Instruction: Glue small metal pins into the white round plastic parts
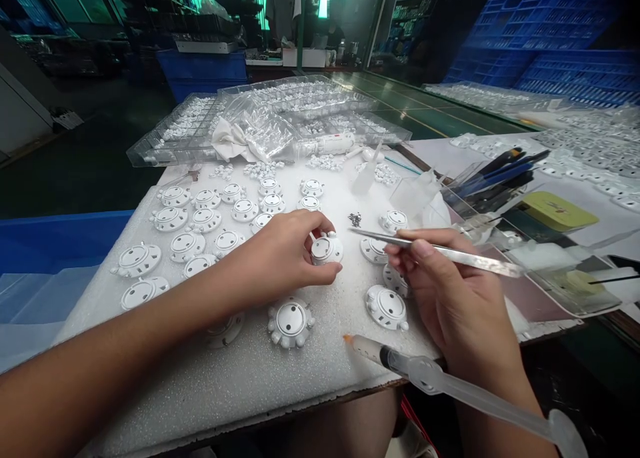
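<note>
My left hand [285, 248] is closed around a small white round plastic part [326, 248], fingers and thumb on its sides, above the white foam sheet [320, 385]. Metal tweezers [450, 251] are gripped in my right hand [450, 291]; their tips point left, close to a small pile of tiny dark pieces [355, 219]. Several similar white discs with knobs on their rims lie in rows at the left. One white disc [291, 321] sits nearer me, and another white disc [387, 307] lies beside my right hand. A syringe [380, 355] with an orange tip rests at the front edge.
Clear divided trays [175, 128] of small white parts stand at the back, with a crumpled plastic bag [260, 128] on them. An organizer box [540, 285] with tools and a yellow-green box [560, 210] is at the right. Blue crates [550, 31] are stacked behind; people stand far back.
</note>
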`<state>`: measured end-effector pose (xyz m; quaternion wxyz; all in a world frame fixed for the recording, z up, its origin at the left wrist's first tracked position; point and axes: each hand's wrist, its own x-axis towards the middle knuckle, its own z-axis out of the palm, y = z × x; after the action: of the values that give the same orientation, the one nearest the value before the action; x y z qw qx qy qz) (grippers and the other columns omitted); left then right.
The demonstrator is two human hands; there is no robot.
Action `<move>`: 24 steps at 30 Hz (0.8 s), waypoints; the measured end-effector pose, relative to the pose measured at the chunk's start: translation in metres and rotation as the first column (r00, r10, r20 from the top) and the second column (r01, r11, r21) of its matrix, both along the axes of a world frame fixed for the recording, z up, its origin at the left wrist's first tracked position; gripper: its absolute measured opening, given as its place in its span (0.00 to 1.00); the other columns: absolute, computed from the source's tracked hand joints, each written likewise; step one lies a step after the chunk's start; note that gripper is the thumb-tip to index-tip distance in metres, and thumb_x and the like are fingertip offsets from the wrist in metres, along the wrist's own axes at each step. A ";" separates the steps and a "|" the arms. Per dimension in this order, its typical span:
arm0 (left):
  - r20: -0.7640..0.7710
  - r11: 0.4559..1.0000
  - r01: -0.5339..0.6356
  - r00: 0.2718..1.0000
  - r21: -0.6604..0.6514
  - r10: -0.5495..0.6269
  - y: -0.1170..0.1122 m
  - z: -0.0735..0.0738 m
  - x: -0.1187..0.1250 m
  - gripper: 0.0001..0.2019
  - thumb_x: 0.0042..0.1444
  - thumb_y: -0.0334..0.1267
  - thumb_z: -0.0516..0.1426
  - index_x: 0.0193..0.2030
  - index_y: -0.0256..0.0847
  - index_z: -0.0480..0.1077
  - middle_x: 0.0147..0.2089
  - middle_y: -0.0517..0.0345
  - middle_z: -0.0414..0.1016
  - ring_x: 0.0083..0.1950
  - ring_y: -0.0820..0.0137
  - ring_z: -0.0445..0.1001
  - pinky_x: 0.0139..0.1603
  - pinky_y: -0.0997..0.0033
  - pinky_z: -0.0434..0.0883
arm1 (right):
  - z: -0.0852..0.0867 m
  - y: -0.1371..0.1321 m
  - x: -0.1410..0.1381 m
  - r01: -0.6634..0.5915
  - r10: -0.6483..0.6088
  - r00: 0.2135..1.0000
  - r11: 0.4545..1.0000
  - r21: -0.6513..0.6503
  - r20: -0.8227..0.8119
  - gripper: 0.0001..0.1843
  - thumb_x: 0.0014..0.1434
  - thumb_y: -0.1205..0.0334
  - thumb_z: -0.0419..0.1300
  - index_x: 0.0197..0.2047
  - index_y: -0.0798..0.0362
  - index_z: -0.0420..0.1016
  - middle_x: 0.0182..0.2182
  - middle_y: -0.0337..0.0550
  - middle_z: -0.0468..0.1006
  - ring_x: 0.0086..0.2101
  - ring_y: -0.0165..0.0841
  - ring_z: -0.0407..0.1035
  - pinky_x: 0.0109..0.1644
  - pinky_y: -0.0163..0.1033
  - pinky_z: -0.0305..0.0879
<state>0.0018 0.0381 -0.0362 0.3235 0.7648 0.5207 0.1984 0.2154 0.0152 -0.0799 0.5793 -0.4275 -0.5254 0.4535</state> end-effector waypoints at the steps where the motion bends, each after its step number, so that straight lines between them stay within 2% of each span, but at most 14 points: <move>1: 0.028 1.000 -0.006 1.000 -0.017 0.007 -0.001 0.000 0.001 0.20 0.50 0.49 0.63 0.47 0.42 0.70 0.42 0.55 0.75 0.37 0.64 0.75 0.35 0.66 0.73 | 0.001 -0.001 -0.001 -0.003 0.002 0.998 1.000 0.022 0.056 0.06 0.62 0.56 0.60 0.43 0.41 0.76 0.37 0.36 0.78 0.38 0.29 0.72 0.46 0.34 0.67; 4: 0.103 1.000 0.010 0.995 -0.012 -0.008 -0.005 0.002 0.005 0.19 0.49 0.46 0.64 0.46 0.42 0.70 0.41 0.57 0.75 0.35 0.67 0.75 0.35 0.67 0.73 | 0.006 -0.004 -0.004 -0.040 0.011 0.952 0.995 0.089 0.306 0.07 0.63 0.57 0.60 0.45 0.42 0.76 0.42 0.38 0.78 0.42 0.30 0.72 0.49 0.34 0.67; 6: 0.139 0.999 0.031 0.990 0.037 -0.036 -0.007 0.002 0.007 0.18 0.50 0.45 0.64 0.45 0.42 0.70 0.42 0.57 0.74 0.34 0.69 0.74 0.35 0.68 0.74 | 0.009 -0.005 -0.006 -0.074 0.024 0.920 0.991 0.112 0.392 0.06 0.62 0.59 0.62 0.43 0.44 0.76 0.42 0.38 0.78 0.43 0.28 0.72 0.48 0.29 0.66; 10: 0.169 0.993 0.064 0.982 0.100 -0.080 -0.010 0.001 0.010 0.16 0.51 0.43 0.64 0.45 0.41 0.69 0.44 0.57 0.73 0.33 0.71 0.74 0.36 0.69 0.74 | 0.010 -0.004 -0.008 -0.089 0.058 0.946 0.992 0.085 0.319 0.07 0.59 0.59 0.64 0.42 0.46 0.73 0.41 0.37 0.77 0.43 0.26 0.72 0.45 0.25 0.68; 17: 0.170 0.987 0.075 0.980 0.143 -0.099 -0.011 -0.003 0.013 0.15 0.51 0.41 0.63 0.44 0.41 0.69 0.43 0.57 0.72 0.33 0.71 0.73 0.36 0.68 0.74 | 0.007 -0.003 -0.010 -0.104 0.095 0.970 0.994 0.031 0.225 0.10 0.56 0.60 0.67 0.41 0.48 0.72 0.40 0.39 0.76 0.39 0.28 0.73 0.42 0.28 0.71; 24: 0.154 0.986 0.080 0.983 0.147 -0.103 -0.011 -0.003 0.014 0.14 0.52 0.42 0.63 0.43 0.41 0.69 0.42 0.57 0.71 0.33 0.71 0.73 0.35 0.68 0.74 | 0.008 -0.003 -0.012 -0.100 0.091 0.969 0.995 0.030 0.231 0.11 0.55 0.60 0.67 0.40 0.49 0.71 0.39 0.41 0.75 0.37 0.28 0.73 0.40 0.30 0.72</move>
<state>0.0154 0.0270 -0.0393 0.3187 0.7903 0.4418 0.2806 0.2034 0.0125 -0.0722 0.5010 -0.4392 -0.6178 0.4176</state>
